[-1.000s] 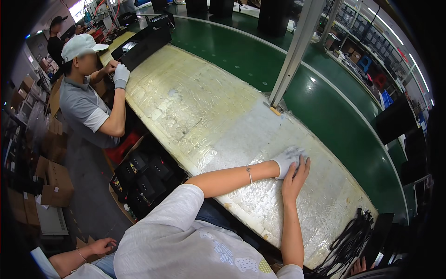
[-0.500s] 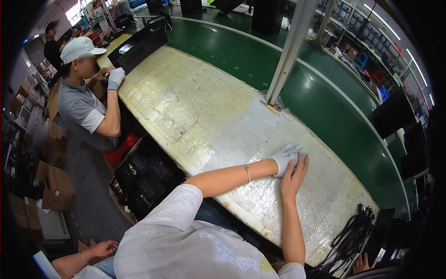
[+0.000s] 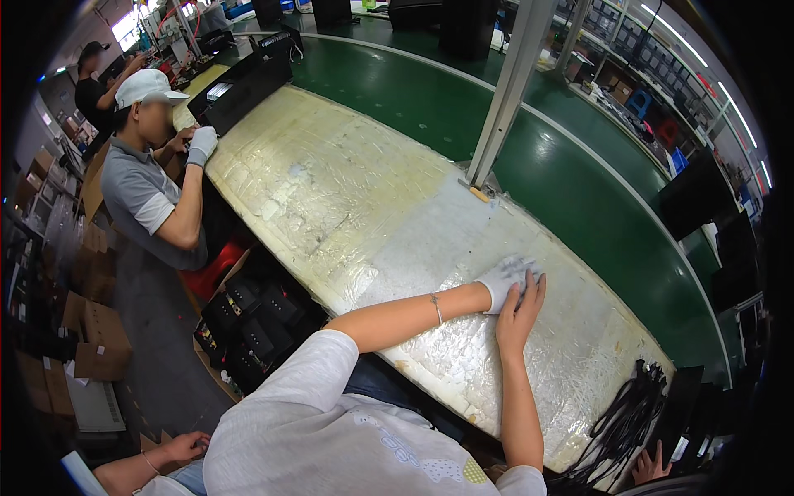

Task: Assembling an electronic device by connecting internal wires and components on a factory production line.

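My left hand (image 3: pixel 503 279), in a white glove, lies on the film-covered worktable (image 3: pixel 397 256). Its fingers look stretched out, partly covered by the other hand. Bare and with fingers extended, my right hand (image 3: pixel 521 307) rests against the gloved one. I see nothing held in either hand. A bracelet (image 3: pixel 437 308) circles my left wrist area. Toward the table's right end lies a bundle of black cables (image 3: pixel 624 417).
A metal post (image 3: pixel 506 103) rises at the table's far edge, by a small wooden-coloured piece (image 3: pixel 480 195). Beyond runs a green conveyor (image 3: pixel 579 207). A gloved co-worker (image 3: pixel 153 182) sits left; other people's hands (image 3: pixel 186 446) show low. A box of black parts (image 3: pixel 256 318) stands nearside.
My hands stay in the same place against each other. The view shifts slightly. At the lower right, another person's hand changes pose, its fingers more upright.
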The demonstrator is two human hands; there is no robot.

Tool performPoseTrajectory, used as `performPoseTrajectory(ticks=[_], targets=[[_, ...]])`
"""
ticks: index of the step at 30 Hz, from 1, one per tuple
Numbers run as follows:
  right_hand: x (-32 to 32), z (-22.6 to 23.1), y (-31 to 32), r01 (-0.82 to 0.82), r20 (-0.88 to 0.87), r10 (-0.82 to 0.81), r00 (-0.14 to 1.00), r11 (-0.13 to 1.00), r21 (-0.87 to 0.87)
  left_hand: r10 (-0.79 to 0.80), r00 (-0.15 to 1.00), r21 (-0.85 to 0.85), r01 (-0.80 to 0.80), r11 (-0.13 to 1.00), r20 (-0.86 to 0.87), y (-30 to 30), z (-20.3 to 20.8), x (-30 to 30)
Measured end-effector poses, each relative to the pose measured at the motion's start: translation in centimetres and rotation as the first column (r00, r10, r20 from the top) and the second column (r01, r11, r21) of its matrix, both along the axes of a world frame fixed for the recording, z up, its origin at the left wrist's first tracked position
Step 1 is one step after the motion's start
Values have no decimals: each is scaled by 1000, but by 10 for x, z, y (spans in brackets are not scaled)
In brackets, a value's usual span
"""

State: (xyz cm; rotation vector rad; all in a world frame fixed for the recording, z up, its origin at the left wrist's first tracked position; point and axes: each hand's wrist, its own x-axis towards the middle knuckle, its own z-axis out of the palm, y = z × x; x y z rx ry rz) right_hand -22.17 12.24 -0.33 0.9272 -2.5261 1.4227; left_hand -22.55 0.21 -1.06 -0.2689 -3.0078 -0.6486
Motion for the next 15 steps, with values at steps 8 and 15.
performPoseTrajectory(ticks=[8, 15], targets=[[1, 1, 0, 7, 5, -7, 1000, 1000, 10, -5, 1000, -9, 5, 1000, 7, 0, 2, 0], [0, 0, 0, 2, 6, -2, 1000, 1000, -3, -3, 1000, -7, 3, 1000, 4, -1, 3, 0]])
